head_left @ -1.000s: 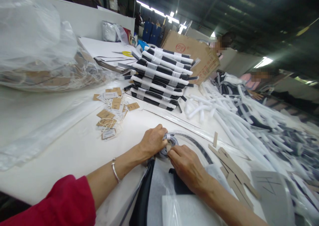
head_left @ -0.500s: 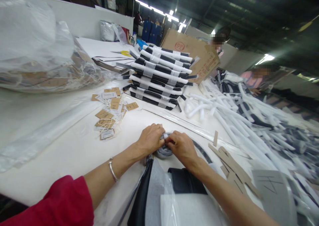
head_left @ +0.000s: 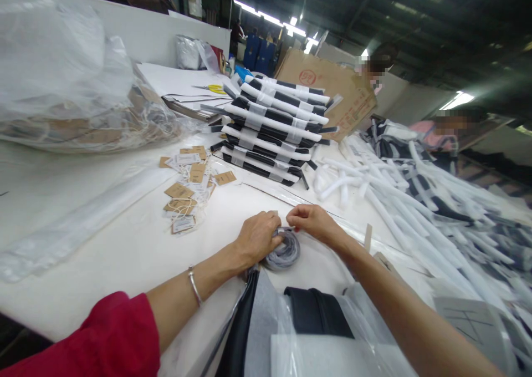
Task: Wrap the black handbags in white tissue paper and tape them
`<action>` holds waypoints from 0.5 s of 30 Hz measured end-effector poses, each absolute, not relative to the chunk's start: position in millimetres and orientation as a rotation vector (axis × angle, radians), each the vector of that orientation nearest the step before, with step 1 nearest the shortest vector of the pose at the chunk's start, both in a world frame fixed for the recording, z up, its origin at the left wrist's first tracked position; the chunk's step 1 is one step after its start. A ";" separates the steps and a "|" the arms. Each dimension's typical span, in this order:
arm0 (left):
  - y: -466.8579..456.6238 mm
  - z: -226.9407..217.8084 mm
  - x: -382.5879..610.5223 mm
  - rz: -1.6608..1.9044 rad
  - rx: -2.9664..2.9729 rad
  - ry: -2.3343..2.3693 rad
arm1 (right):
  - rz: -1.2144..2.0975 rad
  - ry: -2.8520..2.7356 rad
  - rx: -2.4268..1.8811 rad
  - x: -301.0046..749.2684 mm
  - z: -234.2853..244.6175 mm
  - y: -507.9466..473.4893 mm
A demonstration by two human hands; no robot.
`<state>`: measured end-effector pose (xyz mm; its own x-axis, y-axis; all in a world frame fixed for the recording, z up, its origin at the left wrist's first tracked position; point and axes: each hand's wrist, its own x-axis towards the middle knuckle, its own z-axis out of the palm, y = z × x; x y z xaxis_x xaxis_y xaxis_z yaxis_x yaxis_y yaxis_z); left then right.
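A coiled grey strap point(head_left: 287, 253), loosely wrapped in clear film, lies on the white table beyond a black leather-like bag point(head_left: 318, 313). My left hand point(head_left: 258, 235) is closed on the coil's left upper edge, thumb across it. At the coil's upper right, my right hand point(head_left: 313, 220) is pinched just off the edge; whatever thin thing its fingertips hold is too small to make out. Clear plastic and a white sheet point(head_left: 332, 357) partly cover the bag, which also has grey lining in view.
Paper tags with strings point(head_left: 183, 191) lie left of centre. Behind stands a stack of black bundles with white foam rolls point(head_left: 270, 125), then a cardboard box point(head_left: 328, 86). Foam tubes point(head_left: 399, 210) pile up at right. A plastic bag point(head_left: 62, 88) bulges at left. Two people are beyond.
My right hand has drawn off the coil, up and to the right, uncovering more of it. My left hand keeps its hold. The whole view has shifted slightly.
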<state>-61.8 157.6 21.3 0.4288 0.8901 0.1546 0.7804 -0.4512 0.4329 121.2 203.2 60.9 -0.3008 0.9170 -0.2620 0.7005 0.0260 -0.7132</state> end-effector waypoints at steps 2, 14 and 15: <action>157.6 19.5 -60.9 0.545 2.383 1.422 | 0.990 -2.056 -1.758 123.3 58.9 221.5; 153.4 25.3 -61.8 0.682 2.450 1.331 | 1.667 -2.014 -1.800 107.1 53.8 248.4; 153.5 25.7 -62.1 0.666 2.448 1.336 | 1.720 -1.955 -1.746 107.8 53.1 246.8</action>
<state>-62.1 153.5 25.7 0.4683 0.8435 0.2631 0.7178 -0.5368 0.4434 107.8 246.8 53.1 -0.3796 0.6981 -0.6070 0.6911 -0.2222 -0.6878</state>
